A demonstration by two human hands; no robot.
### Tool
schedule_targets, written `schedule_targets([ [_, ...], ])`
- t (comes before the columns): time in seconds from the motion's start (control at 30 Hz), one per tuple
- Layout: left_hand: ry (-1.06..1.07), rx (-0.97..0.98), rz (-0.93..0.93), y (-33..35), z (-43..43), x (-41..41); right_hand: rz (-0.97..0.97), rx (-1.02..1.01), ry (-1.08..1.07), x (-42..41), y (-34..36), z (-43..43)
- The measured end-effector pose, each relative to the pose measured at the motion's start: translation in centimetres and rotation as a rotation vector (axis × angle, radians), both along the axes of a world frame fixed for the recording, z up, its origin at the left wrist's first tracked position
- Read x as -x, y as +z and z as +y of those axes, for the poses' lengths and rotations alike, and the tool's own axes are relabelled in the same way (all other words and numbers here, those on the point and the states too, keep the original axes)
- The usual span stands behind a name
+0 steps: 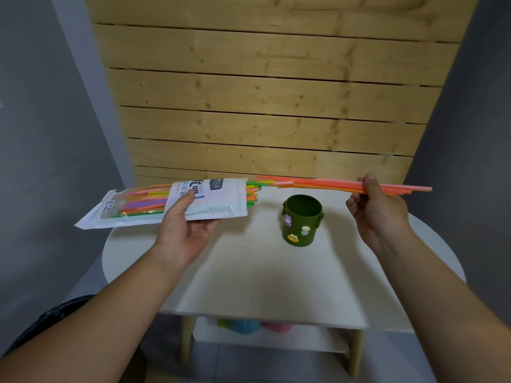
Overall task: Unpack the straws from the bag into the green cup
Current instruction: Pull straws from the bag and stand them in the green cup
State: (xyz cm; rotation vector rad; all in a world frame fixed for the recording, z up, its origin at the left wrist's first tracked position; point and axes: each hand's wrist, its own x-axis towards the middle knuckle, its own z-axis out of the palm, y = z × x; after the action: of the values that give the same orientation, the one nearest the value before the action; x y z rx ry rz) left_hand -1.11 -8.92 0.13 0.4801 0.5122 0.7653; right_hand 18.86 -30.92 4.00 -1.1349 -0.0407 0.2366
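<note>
My left hand (pixel 185 227) holds the white straw bag (pixel 215 201) flat above the table's left side, thumb on top and fingers under it. Colourful straws fill the bag, and their ends stick out of its open right end (pixel 253 195). My right hand (pixel 377 210) pinches a bundle of orange and pink straws (pixel 318 183), held level above and behind the green cup (pixel 301 221). The bundle's left tips are just clear of the bag's mouth. The cup stands upright and empty on the white table (pixel 262 272), with small cartoon charms on its side.
A wooden slat wall (pixel 271 92) rises right behind the table. Grey walls stand to both sides. A lower shelf (pixel 265 335) under the tabletop holds several coloured items, blurred.
</note>
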Motion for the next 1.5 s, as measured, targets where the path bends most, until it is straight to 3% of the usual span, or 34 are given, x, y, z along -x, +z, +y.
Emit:
schedule_targets([
  [0.3,-0.021,-0.001,0.033,-0.4,-0.7,-0.4,-0.063,0.072,-0.129,-1.6,-0.4,-2.0],
  [0.57,-0.089,-0.030,0.074,-0.6,-2.0,-1.2,-0.396,0.324,-0.114,-1.4,0.9,-3.3],
  [0.77,-0.085,-0.022,0.070,-0.5,-1.8,-1.3,-0.529,0.458,-0.088,-0.8,1.2,-3.3],
  [1.1,-0.082,-0.027,0.063,-0.4,-1.8,-1.1,-0.525,0.441,-0.239,-1.2,2.0,-4.2],
  [1.5,-0.114,-0.043,0.096,-0.4,-2.8,-1.3,-0.499,0.584,0.035,-0.9,1.2,-1.4],
])
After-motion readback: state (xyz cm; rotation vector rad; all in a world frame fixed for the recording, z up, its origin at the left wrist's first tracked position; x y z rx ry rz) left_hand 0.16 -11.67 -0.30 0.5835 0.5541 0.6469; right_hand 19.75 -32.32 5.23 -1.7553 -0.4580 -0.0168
